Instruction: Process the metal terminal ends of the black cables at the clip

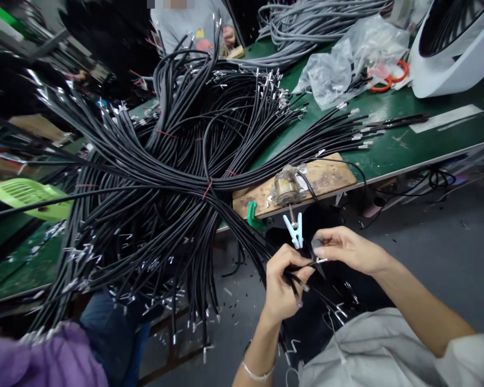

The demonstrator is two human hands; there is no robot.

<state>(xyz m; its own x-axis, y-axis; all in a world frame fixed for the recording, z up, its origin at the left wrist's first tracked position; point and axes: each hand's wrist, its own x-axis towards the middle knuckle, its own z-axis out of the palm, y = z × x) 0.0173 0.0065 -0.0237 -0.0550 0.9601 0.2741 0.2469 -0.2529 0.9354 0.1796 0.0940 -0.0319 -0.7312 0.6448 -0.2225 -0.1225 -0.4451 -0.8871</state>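
Pale grey clothing (371, 349) of ours lies closest to view. Just beyond it, our left hand (284, 282) is clamped on black cables (254, 244) that run off the bench (391, 145) from a red tie (208, 189). Our right hand (342, 250) has thumb and fingers drawn together beside a white cable tip (321, 260); whether they grip it, we cannot tell. We judge the step in hand to be work on that single end. Next, we probably need to keep its strand steady and apart from the others, clear of the blue clip (294, 231) nearby
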